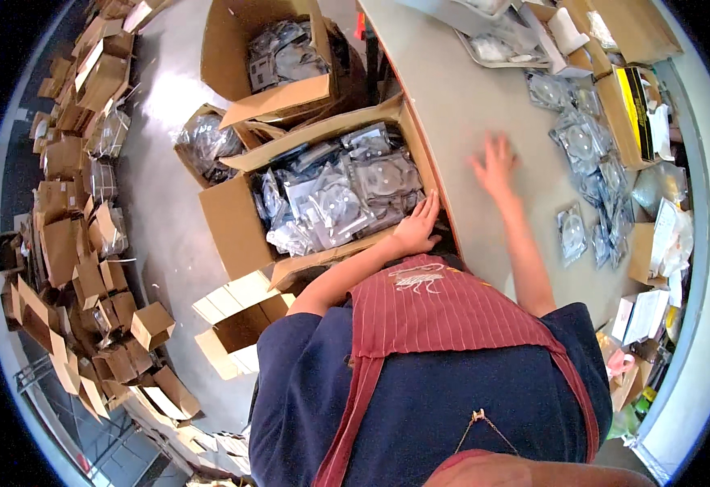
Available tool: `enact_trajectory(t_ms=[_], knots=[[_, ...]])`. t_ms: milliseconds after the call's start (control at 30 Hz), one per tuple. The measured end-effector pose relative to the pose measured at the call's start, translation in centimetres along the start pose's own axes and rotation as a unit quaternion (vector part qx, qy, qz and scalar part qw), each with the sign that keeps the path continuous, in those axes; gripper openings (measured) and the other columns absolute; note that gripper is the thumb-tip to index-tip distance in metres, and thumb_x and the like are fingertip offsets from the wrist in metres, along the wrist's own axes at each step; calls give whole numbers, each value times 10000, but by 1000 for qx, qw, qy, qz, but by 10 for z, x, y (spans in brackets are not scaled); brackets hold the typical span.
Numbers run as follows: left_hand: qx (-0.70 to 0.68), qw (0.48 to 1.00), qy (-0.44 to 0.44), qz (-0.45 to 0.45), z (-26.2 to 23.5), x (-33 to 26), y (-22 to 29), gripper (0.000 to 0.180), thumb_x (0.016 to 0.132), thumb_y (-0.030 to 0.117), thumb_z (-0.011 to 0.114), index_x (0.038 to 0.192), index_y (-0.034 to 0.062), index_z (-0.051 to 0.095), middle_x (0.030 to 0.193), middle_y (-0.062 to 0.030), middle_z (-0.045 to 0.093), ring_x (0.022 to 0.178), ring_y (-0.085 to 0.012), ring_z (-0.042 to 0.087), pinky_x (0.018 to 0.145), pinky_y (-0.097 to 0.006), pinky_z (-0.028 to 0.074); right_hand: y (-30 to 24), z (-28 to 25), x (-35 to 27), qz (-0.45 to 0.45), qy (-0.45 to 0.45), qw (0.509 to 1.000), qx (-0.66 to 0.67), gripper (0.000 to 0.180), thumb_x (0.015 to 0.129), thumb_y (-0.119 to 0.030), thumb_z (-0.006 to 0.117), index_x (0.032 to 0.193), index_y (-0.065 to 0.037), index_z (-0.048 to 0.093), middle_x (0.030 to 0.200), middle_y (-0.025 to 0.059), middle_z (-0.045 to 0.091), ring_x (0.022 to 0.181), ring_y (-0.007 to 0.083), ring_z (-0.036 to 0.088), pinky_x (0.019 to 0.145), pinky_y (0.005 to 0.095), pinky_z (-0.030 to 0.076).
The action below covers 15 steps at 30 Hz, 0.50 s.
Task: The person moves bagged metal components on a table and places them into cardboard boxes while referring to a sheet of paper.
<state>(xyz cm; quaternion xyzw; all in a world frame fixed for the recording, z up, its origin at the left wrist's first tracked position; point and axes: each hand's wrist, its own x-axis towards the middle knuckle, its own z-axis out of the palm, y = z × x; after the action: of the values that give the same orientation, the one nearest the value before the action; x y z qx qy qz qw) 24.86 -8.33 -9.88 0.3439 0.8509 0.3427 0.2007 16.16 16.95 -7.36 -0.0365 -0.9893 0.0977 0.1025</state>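
Note:
My left hand [420, 230] lies with its fingers stretched out along the near right corner of a large open cardboard box [238, 233]. Clear plastic bags [331, 199] fill this box, with flat grey and dark parts inside them. Over the grey tabletop [473, 97], my right hand [497, 165] reaches forward with spread fingers, slightly blurred and holding nothing. To its right lies a heap of similar bagged parts [582, 140]. One bagged part [571, 234] sits at the near edge of that heap.
Another open carton [264, 109] of bagged parts stands beyond the box. A smaller open carton [237, 329] is at my left. Stacked cardboard boxes [63, 227] line the far left. Along the table's right side are a plastic tray [497, 63] and a carton with a yellow-black item [631, 109].

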Motion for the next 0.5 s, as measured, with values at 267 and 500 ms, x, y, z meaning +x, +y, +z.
enact_trajectory(t_ms=[267, 500], knots=[[55, 998, -9, 29, 6, -1, -19, 972, 805, 141, 651, 1539, -35, 40, 1585, -294, 153, 1435, -466, 249, 1137, -448, 358, -58, -25, -46, -112, -47, 982, 143, 772, 865, -453, 670, 1524, -195, 362, 1588, 225, 232, 1482, 413, 168, 1142, 682, 47], [20, 998, -43, -35, -7, 1, -4, 995, 820, 125, 636, 1550, -9, -26, 1609, -276, 73, 1445, -446, 252, 1110, -436, 396, 225, -100, -125, 300, 146, 938, -96, 835, 837, -675, 619, 1528, -283, 363, 1564, 285, 263, 1445, 492, 195, 1114, 684, 173]])
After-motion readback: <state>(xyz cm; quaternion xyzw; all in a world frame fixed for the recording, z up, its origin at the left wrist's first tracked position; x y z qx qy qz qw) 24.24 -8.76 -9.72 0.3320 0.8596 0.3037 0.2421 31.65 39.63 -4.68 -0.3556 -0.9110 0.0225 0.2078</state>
